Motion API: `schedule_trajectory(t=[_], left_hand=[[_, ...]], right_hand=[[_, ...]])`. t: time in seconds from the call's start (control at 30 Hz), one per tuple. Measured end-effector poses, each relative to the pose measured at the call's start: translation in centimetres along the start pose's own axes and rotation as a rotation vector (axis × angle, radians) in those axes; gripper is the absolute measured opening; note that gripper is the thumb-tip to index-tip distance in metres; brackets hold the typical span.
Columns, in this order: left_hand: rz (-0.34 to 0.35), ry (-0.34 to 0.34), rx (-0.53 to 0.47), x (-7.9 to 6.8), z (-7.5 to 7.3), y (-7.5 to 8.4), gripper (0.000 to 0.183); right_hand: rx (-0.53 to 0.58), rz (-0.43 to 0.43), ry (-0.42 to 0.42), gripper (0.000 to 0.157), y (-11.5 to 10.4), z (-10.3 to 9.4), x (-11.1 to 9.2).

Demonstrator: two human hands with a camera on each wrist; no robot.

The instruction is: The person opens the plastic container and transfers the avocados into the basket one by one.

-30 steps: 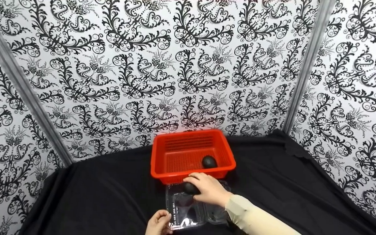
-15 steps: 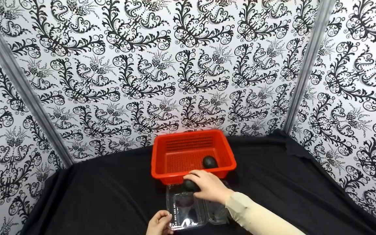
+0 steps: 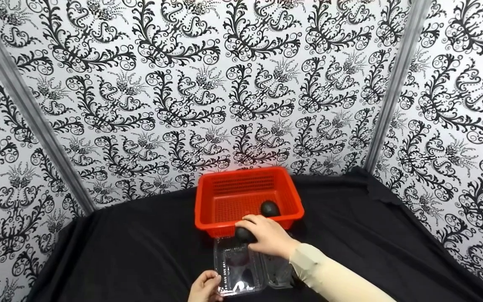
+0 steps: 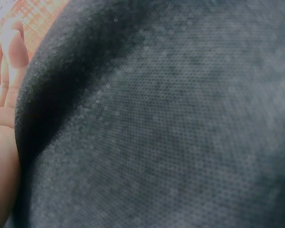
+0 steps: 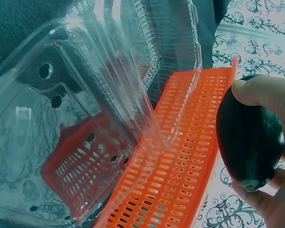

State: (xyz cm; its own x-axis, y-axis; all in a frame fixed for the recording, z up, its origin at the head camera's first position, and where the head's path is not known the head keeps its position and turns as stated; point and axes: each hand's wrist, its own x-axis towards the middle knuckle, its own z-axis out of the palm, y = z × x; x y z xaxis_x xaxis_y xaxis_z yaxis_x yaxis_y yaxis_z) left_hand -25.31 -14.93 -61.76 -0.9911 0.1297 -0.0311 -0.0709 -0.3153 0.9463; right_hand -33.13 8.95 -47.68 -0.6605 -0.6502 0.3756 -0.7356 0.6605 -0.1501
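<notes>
A dark, egg-shaped avocado (image 3: 243, 235) with a small stem end is gripped by my right hand (image 3: 271, 238). It hangs just above the far end of an opened clear plastic clamshell container (image 3: 238, 270), by the basket's front wall. In the right wrist view, thumb and fingers wrap the avocado (image 5: 249, 137), apart from the container (image 5: 92, 102) with its round holes. My left hand (image 3: 204, 286) pinches the container's near left edge. Dark cloth fills most of the left wrist view, hiding what the left hand (image 4: 2, 90) holds there.
A red perforated basket (image 3: 203, 209) stands behind the container, with another dark avocado (image 3: 269, 208) in its front right corner. Black cloth (image 3: 141, 251) covers the table. Patterned panels (image 3: 191, 96) rise at the back and sides.
My right hand has risen slightly with the avocado, towards the basket's front rim. The left hand has stayed at the container's edge.
</notes>
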Motion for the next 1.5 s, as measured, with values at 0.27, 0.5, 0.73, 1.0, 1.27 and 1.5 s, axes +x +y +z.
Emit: schedule_trajectory(t=[0.27, 0.5, 0.73, 1.0, 1.27, 1.5], left_hand=[[-0.028, 0.017, -0.017, 0.0, 0.0, 0.0, 0.011], [-0.039, 0.028, -0.019, 0.0, 0.1, -0.1, 0.010], [-0.034, 0.032, -0.015, 0.0, 0.2, -0.2, 0.011], [-0.010, 0.022, -0.032, -0.2, 0.1, -0.1, 0.010], [0.014, -0.009, -0.020, 0.0, -0.3, -0.4, 0.014], [0.097, -0.045, 0.012, -0.1, -0.2, -0.3, 0.015]], right_hand=[[0.006, -0.018, 0.013, 0.066, 0.1, -0.6, 0.9], [-0.018, -0.021, 0.011, 0.067, 0.0, -0.9, 1.2], [-0.007, 0.007, 0.005, 0.067, 0.2, -1.2, 1.3], [-0.014, 0.018, 0.004, 0.067, 0.3, -1.5, 1.7], [-0.031, 0.010, 0.028, 0.066, 0.6, -1.4, 1.9], [-0.038, 0.019, 0.035, 0.064, 0.9, -1.6, 2.1]])
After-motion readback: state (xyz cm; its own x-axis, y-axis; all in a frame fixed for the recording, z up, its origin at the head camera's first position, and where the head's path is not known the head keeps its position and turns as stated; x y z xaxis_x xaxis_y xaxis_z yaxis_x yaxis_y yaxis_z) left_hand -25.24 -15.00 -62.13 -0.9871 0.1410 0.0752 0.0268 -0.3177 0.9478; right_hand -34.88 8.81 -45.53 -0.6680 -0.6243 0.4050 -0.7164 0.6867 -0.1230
